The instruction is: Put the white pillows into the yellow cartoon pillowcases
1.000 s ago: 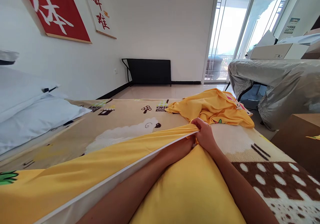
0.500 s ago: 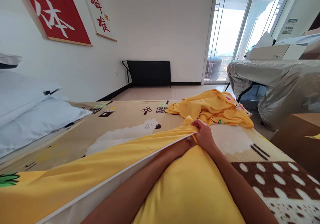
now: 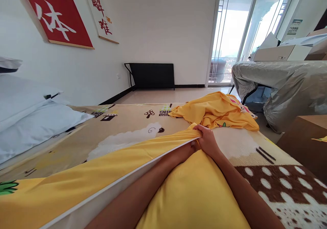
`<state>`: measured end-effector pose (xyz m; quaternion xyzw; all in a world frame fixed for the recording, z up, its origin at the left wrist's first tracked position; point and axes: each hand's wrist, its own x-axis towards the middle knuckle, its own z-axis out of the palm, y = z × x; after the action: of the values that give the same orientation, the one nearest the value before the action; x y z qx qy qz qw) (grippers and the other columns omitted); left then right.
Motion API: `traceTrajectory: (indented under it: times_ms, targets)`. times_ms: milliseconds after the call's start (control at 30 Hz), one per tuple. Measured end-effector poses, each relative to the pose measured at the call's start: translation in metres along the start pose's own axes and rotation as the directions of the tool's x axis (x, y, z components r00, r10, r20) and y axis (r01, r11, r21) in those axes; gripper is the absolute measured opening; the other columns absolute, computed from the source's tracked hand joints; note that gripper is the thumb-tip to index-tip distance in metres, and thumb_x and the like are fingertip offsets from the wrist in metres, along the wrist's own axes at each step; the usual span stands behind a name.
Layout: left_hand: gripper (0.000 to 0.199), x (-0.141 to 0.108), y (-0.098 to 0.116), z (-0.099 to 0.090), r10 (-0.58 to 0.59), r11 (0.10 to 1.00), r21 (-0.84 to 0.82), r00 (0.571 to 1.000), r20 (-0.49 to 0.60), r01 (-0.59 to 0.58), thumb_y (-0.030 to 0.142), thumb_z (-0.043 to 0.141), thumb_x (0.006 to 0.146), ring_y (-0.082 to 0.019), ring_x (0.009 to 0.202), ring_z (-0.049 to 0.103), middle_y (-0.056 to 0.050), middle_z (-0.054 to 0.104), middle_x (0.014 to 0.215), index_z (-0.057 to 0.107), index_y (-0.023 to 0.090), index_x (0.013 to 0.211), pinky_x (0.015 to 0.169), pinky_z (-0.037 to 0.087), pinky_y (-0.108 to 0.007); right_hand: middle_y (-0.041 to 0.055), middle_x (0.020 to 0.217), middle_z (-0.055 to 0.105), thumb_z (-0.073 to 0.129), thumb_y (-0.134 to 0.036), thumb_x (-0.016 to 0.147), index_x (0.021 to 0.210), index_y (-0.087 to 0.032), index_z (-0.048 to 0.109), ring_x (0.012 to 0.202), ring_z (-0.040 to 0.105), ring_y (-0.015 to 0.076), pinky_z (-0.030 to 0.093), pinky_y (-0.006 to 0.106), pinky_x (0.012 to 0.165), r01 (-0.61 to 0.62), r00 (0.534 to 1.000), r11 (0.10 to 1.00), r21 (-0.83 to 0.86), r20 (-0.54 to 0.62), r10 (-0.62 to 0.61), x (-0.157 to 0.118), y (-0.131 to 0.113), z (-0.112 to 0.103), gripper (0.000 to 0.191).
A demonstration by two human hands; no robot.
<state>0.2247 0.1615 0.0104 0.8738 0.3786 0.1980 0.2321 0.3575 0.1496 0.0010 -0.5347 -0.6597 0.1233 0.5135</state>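
A yellow fabric cover (image 3: pixel 102 161) with a white edge and pale inside stretches from the lower left to my hands. My right hand (image 3: pixel 207 140) pinches its far end between thumb and fingers. Beneath the lifted edge, my left hand (image 3: pixel 192 148) is closed beside my right hand, its fingers mostly hidden; what it holds I cannot make out. Between my forearms a plain yellow, puffed-up cloth shape (image 3: pixel 196 191) rises to a point at my hands. Just beyond them lies a crumpled orange-yellow cloth (image 3: pixel 214 110) with a pink print at its right end.
Everything lies on a beige patterned blanket (image 3: pixel 133 120) with a sheep figure and a brown dotted band. White pillows (image 3: pixel 46 123) are at the left. To the right stand a cardboard box (image 3: pixel 304 144) and a plastic-covered table (image 3: pixel 278 76) bearing boxes. A black folded frame (image 3: pixel 152 76) leans by the wall.
My right hand has shifted slightly, and the bunched fabric tip beyond its fingers is smaller. The cover's edge on the left hangs a little lower. Both hands remain together.
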Motion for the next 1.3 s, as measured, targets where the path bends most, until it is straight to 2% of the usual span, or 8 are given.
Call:
traceTrajectory:
  times_ms: [133, 300, 467, 667, 833, 1033, 1167, 1300]
  targets:
    - [0.035, 0.004, -0.005, 0.006, 0.027, 1.0, -0.011, 1.0, -0.009, -0.027, 0.023, 0.047, 0.083, -0.025, 0.116, 0.052, -0.008, 0.058, 0.124, 0.052, 0.02, 0.117, 0.106, 0.036, -0.038, 0.0028, 0.079, 0.061, 0.04, -0.014, 0.055, 0.071, -0.019, 0.057, 0.074, 0.054, 0.0173, 0.04, 0.027, 0.068, 0.047, 0.997, 0.999, 0.009, -0.054, -0.046, -0.001, 0.002, 0.003, 0.025]
    - [0.037, 0.007, -0.008, 0.007, 0.047, 0.999, 0.006, 0.999, -0.01, -0.047, 0.023, 0.05, 0.081, -0.025, 0.112, 0.055, -0.011, 0.059, 0.122, 0.05, 0.02, 0.118, 0.104, 0.038, -0.041, -0.0012, 0.072, 0.063, 0.04, -0.013, 0.054, 0.074, -0.02, 0.057, 0.068, 0.054, 0.0156, 0.039, 0.025, 0.063, -0.049, 0.999, 0.992, 0.12, 0.0, 0.049, -0.002, 0.008, 0.007, 0.027]
    - [0.028, 0.009, -0.012, 0.008, 0.072, 0.997, 0.026, 0.997, -0.018, -0.071, 0.027, 0.049, 0.081, -0.022, 0.101, 0.059, -0.007, 0.065, 0.108, 0.055, 0.021, 0.109, 0.097, 0.044, -0.036, -0.0021, 0.065, 0.06, 0.04, -0.015, 0.053, 0.071, -0.02, 0.056, 0.064, 0.053, 0.0152, 0.038, 0.025, 0.061, -0.067, 0.997, 0.993, 0.093, -0.021, 0.069, 0.0, 0.014, 0.007, 0.024]
    - [0.042, -0.003, -0.005, 0.005, 0.069, 0.995, 0.08, 0.995, -0.066, -0.064, 0.024, 0.051, 0.079, -0.025, 0.119, 0.049, -0.005, 0.061, 0.121, 0.051, 0.025, 0.121, 0.11, 0.03, -0.042, -0.0012, 0.067, 0.062, 0.041, -0.016, 0.054, 0.072, -0.019, 0.056, 0.066, 0.056, 0.0162, 0.042, 0.026, 0.063, -0.076, 0.996, 0.988, 0.132, -0.031, 0.081, 0.001, 0.019, 0.007, 0.024]
    - [0.041, -0.018, -0.005, -0.001, -0.001, 1.0, -0.004, 0.995, -0.1, 0.001, 0.022, 0.046, 0.083, -0.023, 0.129, 0.042, -0.003, 0.062, 0.122, 0.055, 0.026, 0.123, 0.115, 0.024, -0.041, -0.0009, 0.069, 0.064, 0.044, -0.016, 0.054, 0.074, -0.02, 0.057, 0.066, 0.056, 0.0166, 0.043, 0.026, 0.062, -0.094, 0.994, 0.982, 0.162, -0.04, 0.102, 0.001, 0.018, 0.007, 0.024]
    - [0.042, -0.024, -0.01, -0.009, -0.022, 0.985, -0.169, 0.999, -0.04, 0.015, 0.047, 0.043, 0.088, -0.023, 0.129, 0.043, -0.001, 0.063, 0.123, 0.056, 0.027, 0.123, 0.115, 0.024, -0.041, -0.0003, 0.067, 0.064, 0.045, -0.017, 0.053, 0.071, -0.019, 0.056, 0.063, 0.055, 0.0156, 0.041, 0.026, 0.059, -0.119, 0.993, 0.971, 0.208, 0.015, 0.119, 0.003, 0.018, 0.007, 0.021]
    - [0.043, -0.019, -0.011, -0.007, -0.06, 0.969, -0.238, 0.998, 0.012, 0.061, 0.045, 0.042, 0.088, -0.024, 0.129, 0.044, -0.003, 0.063, 0.123, 0.056, 0.025, 0.123, 0.116, 0.023, -0.042, -0.0005, 0.063, 0.064, 0.046, -0.022, 0.054, 0.069, -0.019, 0.056, 0.06, 0.055, 0.0149, 0.041, 0.024, 0.055, -0.211, 0.976, 0.907, 0.366, 0.133, 0.173, 0.004, 0.02, 0.01, 0.018]
    - [0.038, -0.009, -0.005, -0.001, -0.187, 0.957, -0.238, 0.981, -0.057, 0.168, 0.04, 0.044, 0.088, -0.025, 0.129, 0.043, -0.003, 0.064, 0.122, 0.058, 0.025, 0.121, 0.116, 0.02, -0.045, -0.0019, 0.058, 0.063, 0.048, -0.021, 0.05, 0.066, -0.018, 0.056, 0.059, 0.057, 0.015, 0.042, 0.023, 0.055, -0.349, 0.937, 0.768, 0.538, 0.232, 0.263, 0.006, 0.023, 0.011, 0.018]
